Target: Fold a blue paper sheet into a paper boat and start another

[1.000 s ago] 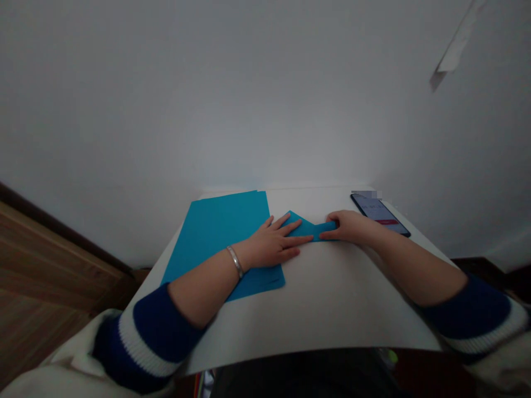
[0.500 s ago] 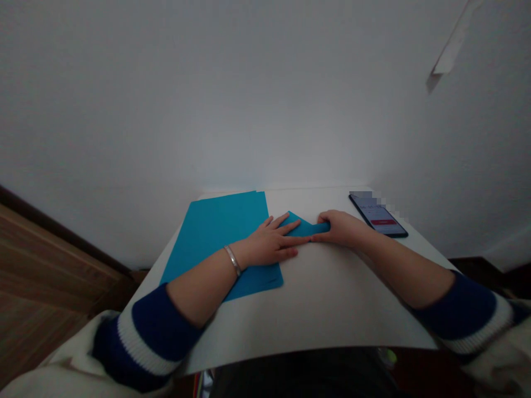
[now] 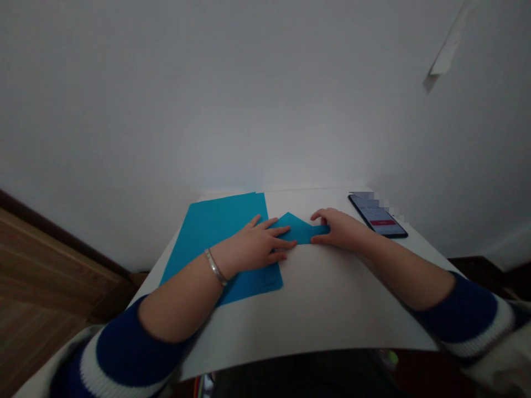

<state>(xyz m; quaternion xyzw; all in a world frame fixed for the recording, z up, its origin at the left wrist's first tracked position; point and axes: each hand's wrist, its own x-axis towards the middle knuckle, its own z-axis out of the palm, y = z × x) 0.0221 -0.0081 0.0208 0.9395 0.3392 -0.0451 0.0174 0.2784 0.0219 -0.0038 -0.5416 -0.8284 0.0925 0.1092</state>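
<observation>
Fingers of left hand (image 3: 255, 247): spread, unclenched, tips on left end of folded blue paper (image 3: 297, 231).
Fingers of right hand (image 3: 345, 229): curled about its right end, thumb at near edge; cannot tell if pinching.
Folded paper: on white table (image 3: 323, 298), between both sets of fingertips.
Blue sheets (image 3: 222, 224): under left palm.
Phone (image 3: 379, 215): right of right fingers.

Widest free room: the near half of the white tabletop (image 3: 315, 309), open from its front edge up to the folded blue paper (image 3: 299, 229), flanked by both forearms. Left approach obstructed by the left hand (image 3: 257, 247), fingers spread; right approach by the right hand (image 3: 334, 228), smartphone (image 3: 378, 214) beyond. Narrow strip passable behind the paper, stopped by the wall (image 3: 265, 105).
</observation>
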